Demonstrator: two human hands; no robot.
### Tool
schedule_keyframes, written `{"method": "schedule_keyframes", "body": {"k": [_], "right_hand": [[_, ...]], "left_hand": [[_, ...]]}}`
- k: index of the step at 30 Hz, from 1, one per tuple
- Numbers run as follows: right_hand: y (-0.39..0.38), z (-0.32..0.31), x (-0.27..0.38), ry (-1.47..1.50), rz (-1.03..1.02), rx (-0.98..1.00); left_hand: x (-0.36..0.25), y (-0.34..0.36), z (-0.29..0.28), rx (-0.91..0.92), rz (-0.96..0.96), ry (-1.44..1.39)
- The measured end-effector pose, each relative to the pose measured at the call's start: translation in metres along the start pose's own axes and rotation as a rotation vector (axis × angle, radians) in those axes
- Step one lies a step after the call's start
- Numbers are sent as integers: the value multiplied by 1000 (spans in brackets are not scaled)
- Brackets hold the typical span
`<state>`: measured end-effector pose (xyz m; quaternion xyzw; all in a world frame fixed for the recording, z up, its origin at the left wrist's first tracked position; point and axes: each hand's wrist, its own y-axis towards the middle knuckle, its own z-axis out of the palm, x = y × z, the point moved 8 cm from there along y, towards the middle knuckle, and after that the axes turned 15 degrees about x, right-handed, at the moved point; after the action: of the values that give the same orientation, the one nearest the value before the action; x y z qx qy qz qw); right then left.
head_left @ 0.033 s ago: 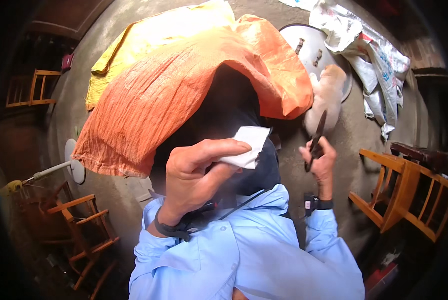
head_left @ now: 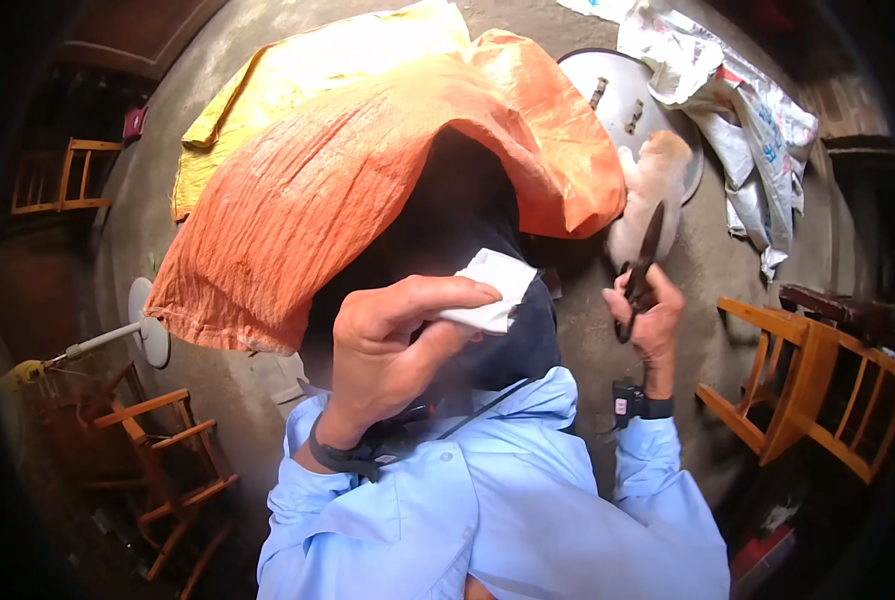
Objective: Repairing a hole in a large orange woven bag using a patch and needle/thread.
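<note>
Between the thumb and fingers of my left hand [head_left: 393, 335] is a small folded white piece [head_left: 498, 290], which could be paper or cloth. It is held up in front of my chest. My right hand [head_left: 653, 315], off to the right, grips a pair of dark scissors [head_left: 650, 240] by the handles, the blades pointing away from me. The scissors are well apart from the white piece. An orange woven sack [head_left: 308, 190] drapes over my dark-clothed legs, and a yellow sack [head_left: 318, 55] lies just beyond it.
Past the scissors, a pale, furry animal [head_left: 648, 190] lies against a grey round board [head_left: 608, 90]. White printed sacks [head_left: 758, 140] are heaped at the far right. Wooden chairs stand at right [head_left: 788, 380] and left [head_left: 173, 440]. A white disc-ended pole [head_left: 148, 325] is at left.
My right hand has shifted slightly to the right, and the scissors have turned so their blades show wider. The white piece has tilted a little in my left hand.
</note>
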<state>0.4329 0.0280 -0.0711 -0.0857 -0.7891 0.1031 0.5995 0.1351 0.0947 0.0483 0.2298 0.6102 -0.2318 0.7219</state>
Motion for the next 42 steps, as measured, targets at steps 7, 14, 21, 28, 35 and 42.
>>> {"method": "schedule_keyframes", "body": {"k": [7,14,21,28,35,42], "right_hand": [[19,56,163,445,-313,328],[28,104,174,105,-165,476],[28,108,172,201,-7,373],[29,108,165,360,-20,259],[27,110,163,392,-36,211],[29,104,154,427,23,266]], "left_hand": [[9,-2,-10,40,-37,38],[-5,-1,-9,92,58,211],[24,-12,-9,168,-132,-428],[25,-12,-4,158,-194,-535],[28,-15,-3,151,-263,-466],[28,-17,7,235,-283,-482]]}}
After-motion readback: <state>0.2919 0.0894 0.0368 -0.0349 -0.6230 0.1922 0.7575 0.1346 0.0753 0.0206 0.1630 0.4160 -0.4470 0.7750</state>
